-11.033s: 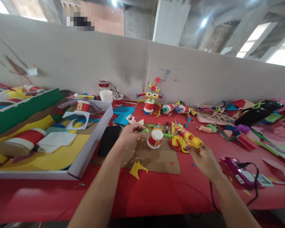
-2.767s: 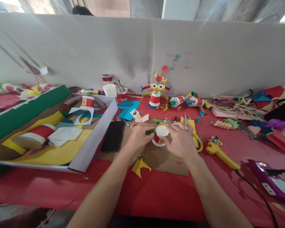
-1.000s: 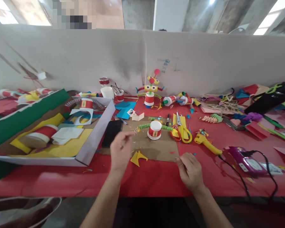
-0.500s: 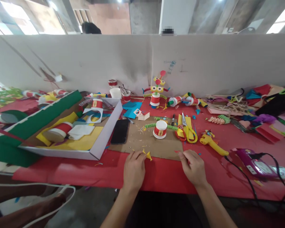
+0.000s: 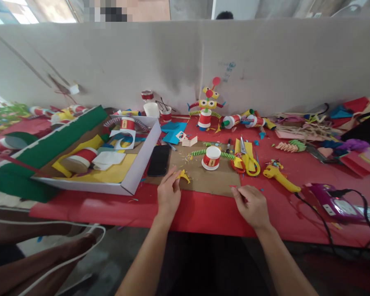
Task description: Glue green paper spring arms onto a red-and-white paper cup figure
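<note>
Over the near left part of the brown cardboard (image 5: 216,184), my left hand (image 5: 169,193) pinches a small yellow paper piece (image 5: 183,176). My right hand (image 5: 251,206) is closed at the cardboard's near right edge, with a tiny red paper piece (image 5: 233,187) between thumb and finger. Between and beyond my hands, a red and white paper cup (image 5: 211,158) stands on the cardboard, with green folded-paper arms (image 5: 199,152) out to both sides. Yellow-handled scissors (image 5: 252,164) and red-handled scissors (image 5: 238,165) lie right of the cup.
A black phone (image 5: 158,160) lies beside a white box (image 5: 126,188) of paper parts at left. To the right are a yellow glue gun (image 5: 282,180) and a purple power strip (image 5: 336,204) with cords. Finished paper-cup figures (image 5: 205,119) stand by the grey partition (image 5: 126,61).
My left hand has moved forward and a little left with the yellow piece, onto the cardboard. My right hand holds the red piece as before. The camera view has tilted down.
</note>
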{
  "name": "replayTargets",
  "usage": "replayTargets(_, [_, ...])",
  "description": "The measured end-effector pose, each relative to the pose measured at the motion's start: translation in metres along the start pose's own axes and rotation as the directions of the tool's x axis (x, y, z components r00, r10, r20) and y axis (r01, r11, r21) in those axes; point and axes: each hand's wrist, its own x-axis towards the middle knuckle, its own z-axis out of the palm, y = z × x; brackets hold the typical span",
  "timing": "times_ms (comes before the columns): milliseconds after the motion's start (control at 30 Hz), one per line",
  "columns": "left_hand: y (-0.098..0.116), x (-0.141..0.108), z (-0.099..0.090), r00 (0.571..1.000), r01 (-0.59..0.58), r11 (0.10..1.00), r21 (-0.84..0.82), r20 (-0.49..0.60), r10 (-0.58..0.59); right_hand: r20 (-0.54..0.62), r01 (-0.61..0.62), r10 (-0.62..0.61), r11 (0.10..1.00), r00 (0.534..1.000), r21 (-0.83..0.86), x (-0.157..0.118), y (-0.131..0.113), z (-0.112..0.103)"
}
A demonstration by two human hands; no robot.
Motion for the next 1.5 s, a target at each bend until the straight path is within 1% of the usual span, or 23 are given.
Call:
replayTargets(67, [0.001, -0.004, -0.002, 0.999, 0.011, 1.000, 0.014, -0.040, -0.011, 0.014, -0.004, 0.004, 1.000, 1.000, -0.004, 0.000, 0.000, 0.000])
replayTargets(133, [0.003, -0.006, -0.003, 0.995, -0.019, 0.996, 0.088, -0.092, 0.027, 0.022, 0.001, -0.001, 1.000, 1.000, -0.005, -0.001, 0.001, 0.000])
replayTargets(167, [0.004, -0.006, -0.002, 0.994, -0.050, 0.989, 0.140, -0.094, 0.063, 0.023, 0.006, -0.006, 1.000, 1.000, -0.006, -0.001, 0.001, 0.000])
replayTargets(200, [0.005, -0.005, -0.001, 0.992, -0.089, 0.977, 0.195, -0.069, 0.105, 0.021, 0.011, -0.010, 1.000, 1.000, -0.008, -0.001, 0.002, 0.001])
replayTargets(233, [0.005, -0.004, 0.001, 0.990, -0.134, 0.961, 0.244, -0.014, 0.142, 0.021, 0.013, -0.013, 1.000, 1.000, -0.011, -0.002, 0.002, 0.001])
replayTargets(300, [0.005, -0.003, 0.005, 0.973, -0.220, 0.926, 0.305, 0.142, 0.184, 0.025, 0.015, -0.015, 1.000, 1.000, -0.022, -0.002, 0.002, 0.002])
replayTargets(367, [0.005, -0.004, 0.009, 0.944, -0.274, 0.901, 0.335, 0.272, 0.186, 0.041, 0.013, -0.012, 0.999, 0.999, -0.033, -0.002, 0.002, 0.003])
replayTargets(400, [0.004, -0.005, 0.010, 0.935, -0.286, 0.894, 0.345, 0.306, 0.181, 0.049, 0.012, -0.010, 0.999, 0.999, -0.036, -0.002, 0.002, 0.003])
replayTargets(433, [0.004, -0.006, 0.010, 0.932, -0.288, 0.890, 0.354, 0.316, 0.175, 0.058, 0.010, -0.008, 0.999, 0.998, -0.037, -0.001, 0.001, 0.004])
replayTargets(633, [0.008, -0.009, 0.004, 0.951, -0.264, 0.875, 0.406, 0.262, 0.165, 0.095, 0.000, 0.002, 1.000, 0.995, -0.019, -0.001, 0.001, 0.005])
replayTargets(767, [0.015, -0.007, 0.000, 0.947, -0.277, 0.836, 0.474, 0.283, 0.153, 0.103, 0.002, -0.001, 1.000, 0.995, -0.011, -0.001, 0.000, 0.006])
replayTargets(900, [0.014, -0.006, 0.004, 0.945, -0.282, 0.792, 0.541, 0.300, 0.131, 0.104, 0.011, -0.010, 1.000, 0.994, -0.011, 0.000, -0.001, 0.007])
replayTargets(1033, [0.013, -0.004, 0.009, 0.935, -0.322, 0.758, 0.568, 0.315, 0.161, 0.076, 0.029, -0.027, 0.999, 0.997, -0.027, 0.001, -0.001, 0.005])
replayTargets(1133, [0.016, -0.002, 0.006, 0.937, -0.306, 0.758, 0.577, 0.321, 0.134, 0.036, 0.011, -0.009, 0.999, 0.999, -0.052, 0.000, 0.001, 0.003])
replayTargets(1200, [0.016, -0.006, -0.002, 0.940, -0.299, 0.770, 0.564, 0.311, 0.138, 0.026, -0.007, 0.008, 0.998, 1.000, -0.057, 0.000, 0.003, 0.003])
replayTargets(1267, [0.013, -0.015, -0.017, 0.947, -0.289, 0.793, 0.537, 0.280, 0.156, 0.033, -0.015, 0.017, 0.998, 0.999, -0.058, 0.000, 0.003, 0.003])
replayTargets(1333, [0.004, -0.032, -0.039, 0.964, -0.242, 0.816, 0.525, 0.225, 0.141, 0.052, -0.019, 0.022, 0.998, 0.998, -0.064, 0.001, 0.003, 0.003])
replayTargets(1433, [-0.015, -0.063, -0.078, 0.972, -0.158, 0.841, 0.518, 0.230, 0.041, 0.072, -0.030, 0.034, 0.998, 0.997, -0.060, 0.001, 0.002, 0.003])
replayTargets(1500, [-0.030, -0.080, -0.103, 0.974, -0.112, 0.853, 0.510, 0.227, -0.008, 0.072, -0.035, 0.037, 0.999, 0.997, -0.024, 0.002, 0.002, 0.004])
